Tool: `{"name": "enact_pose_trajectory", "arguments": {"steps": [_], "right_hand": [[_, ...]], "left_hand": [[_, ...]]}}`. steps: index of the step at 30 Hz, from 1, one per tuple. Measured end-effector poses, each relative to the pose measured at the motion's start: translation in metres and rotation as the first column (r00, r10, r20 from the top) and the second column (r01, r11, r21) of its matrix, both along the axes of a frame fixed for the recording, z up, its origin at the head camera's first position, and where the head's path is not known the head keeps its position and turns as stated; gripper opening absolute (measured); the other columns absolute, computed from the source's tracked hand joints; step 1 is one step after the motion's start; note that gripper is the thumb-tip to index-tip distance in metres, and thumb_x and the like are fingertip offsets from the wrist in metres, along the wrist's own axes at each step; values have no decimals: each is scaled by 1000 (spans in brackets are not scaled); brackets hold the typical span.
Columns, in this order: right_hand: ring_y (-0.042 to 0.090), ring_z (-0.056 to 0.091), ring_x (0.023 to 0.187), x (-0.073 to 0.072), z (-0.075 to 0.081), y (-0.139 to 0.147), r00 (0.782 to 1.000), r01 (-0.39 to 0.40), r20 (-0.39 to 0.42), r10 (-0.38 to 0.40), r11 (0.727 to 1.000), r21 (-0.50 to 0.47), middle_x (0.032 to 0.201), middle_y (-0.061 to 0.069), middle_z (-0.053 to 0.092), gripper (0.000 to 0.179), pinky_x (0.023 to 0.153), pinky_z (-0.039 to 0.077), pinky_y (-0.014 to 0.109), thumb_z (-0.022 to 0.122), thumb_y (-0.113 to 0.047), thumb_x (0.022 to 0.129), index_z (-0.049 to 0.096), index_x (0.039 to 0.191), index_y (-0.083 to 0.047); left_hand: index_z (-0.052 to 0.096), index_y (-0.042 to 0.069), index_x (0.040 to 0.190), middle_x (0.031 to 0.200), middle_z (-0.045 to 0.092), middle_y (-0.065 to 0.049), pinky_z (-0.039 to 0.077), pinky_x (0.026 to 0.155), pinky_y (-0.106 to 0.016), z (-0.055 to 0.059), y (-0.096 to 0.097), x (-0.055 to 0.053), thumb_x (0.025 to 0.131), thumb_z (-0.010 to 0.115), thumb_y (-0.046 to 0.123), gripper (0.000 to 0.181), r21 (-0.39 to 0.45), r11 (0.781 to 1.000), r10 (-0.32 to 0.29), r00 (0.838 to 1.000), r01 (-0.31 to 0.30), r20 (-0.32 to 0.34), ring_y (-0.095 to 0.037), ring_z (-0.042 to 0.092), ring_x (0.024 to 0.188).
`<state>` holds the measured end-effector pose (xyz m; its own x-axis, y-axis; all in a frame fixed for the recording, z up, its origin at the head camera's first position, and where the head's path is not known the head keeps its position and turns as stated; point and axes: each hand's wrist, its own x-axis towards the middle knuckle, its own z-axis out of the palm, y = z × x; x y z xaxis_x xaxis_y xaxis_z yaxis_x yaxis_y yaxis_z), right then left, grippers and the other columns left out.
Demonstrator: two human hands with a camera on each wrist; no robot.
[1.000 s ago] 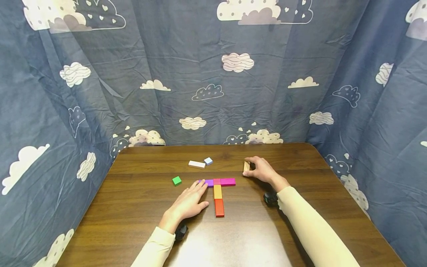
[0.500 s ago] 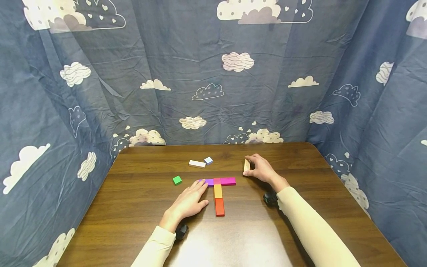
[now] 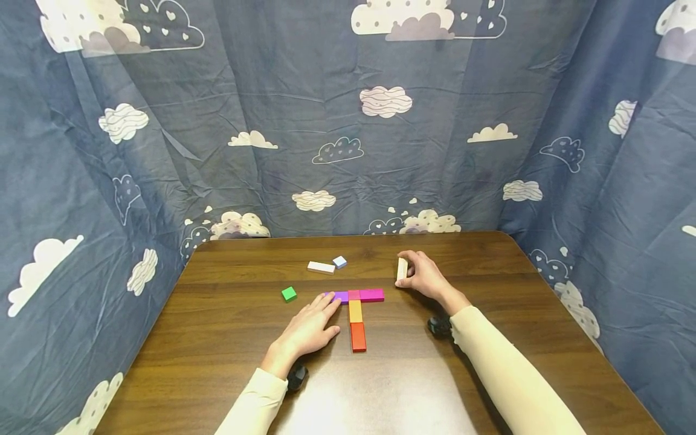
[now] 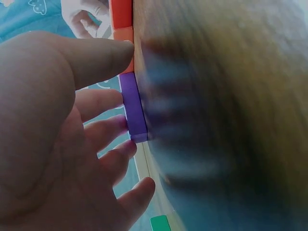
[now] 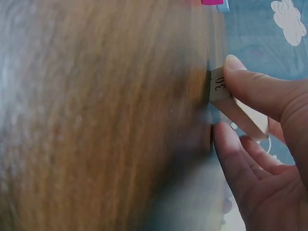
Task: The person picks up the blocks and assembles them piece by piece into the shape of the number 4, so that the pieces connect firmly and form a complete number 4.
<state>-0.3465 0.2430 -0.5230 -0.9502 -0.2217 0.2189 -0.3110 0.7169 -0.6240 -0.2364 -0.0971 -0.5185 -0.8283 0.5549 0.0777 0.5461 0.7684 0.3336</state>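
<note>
In the head view my right hand (image 3: 426,277) pinches a small pale wooden block (image 3: 402,270) lengthwise at the right back of the table. The right wrist view shows the number 30 on the end of this wooden block (image 5: 220,85), with the thumb at that end. My left hand (image 3: 307,329) lies flat with extended fingers, its fingertips on the purple block (image 3: 341,297). That block joins a pink block (image 3: 354,295) and a magenta block (image 3: 372,295) in a row. From the pink one, an orange block (image 3: 355,311) and a red block (image 3: 358,337) run toward me.
A green block (image 3: 289,294) lies left of the row. Farther back are a white block (image 3: 321,267) and a small light-blue block (image 3: 339,262). The wooden table (image 3: 228,362) ends at a blue cloud-patterned curtain (image 3: 304,109).
The wooden block has turned over slightly in my right hand, so a paler face now shows from above. Both hands stay in nearly the same places.
</note>
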Motion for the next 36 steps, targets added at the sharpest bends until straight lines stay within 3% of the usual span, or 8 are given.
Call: {"name": "enact_pose_trajectory", "arguments": {"steps": [4, 10, 23, 36], "right_hand": [[21, 67, 79, 0, 0, 0, 999, -12, 30, 13, 999, -30, 94, 12, 67, 77, 73, 51, 36, 93, -13, 69, 55, 136, -6], [18, 66, 74, 0, -3, 1, 999, -19, 27, 20, 998, -56, 84, 10, 66, 73, 71, 50, 35, 91, -12, 73, 54, 137, -9], [15, 61, 64, 1, 1, 0, 1000, -1, 31, 5, 991, -131, 77, 6, 68, 53, 59, 46, 32, 80, -7, 86, 55, 133, -7], [17, 63, 66, -1, 14, -17, 1000, -10, 17, 13, 987, -163, 80, 7, 67, 49, 59, 50, 32, 78, -8, 88, 56, 132, -9]], "left_hand": [[44, 6, 151, 159, 35, -16, 30, 113, -56, 0, 1, 0, 98, 65, 30, 62, 0, 1000, 2, 1000, -2, -6, -36, 29, 147], [45, 7, 151, 158, 37, -16, 32, 113, -55, -2, 1, -1, 98, 65, 30, 61, -6, 1000, 1, 1000, -1, -26, -36, 30, 146], [46, 8, 151, 157, 38, -16, 33, 113, -54, -3, 3, 1, 97, 66, 30, 61, -10, 1000, 13, 999, -13, -40, -35, 31, 146], [46, 9, 151, 158, 37, -14, 34, 112, -53, -3, 2, 1, 97, 66, 31, 61, -7, 1000, 22, 999, -23, -41, -34, 31, 146]]}}
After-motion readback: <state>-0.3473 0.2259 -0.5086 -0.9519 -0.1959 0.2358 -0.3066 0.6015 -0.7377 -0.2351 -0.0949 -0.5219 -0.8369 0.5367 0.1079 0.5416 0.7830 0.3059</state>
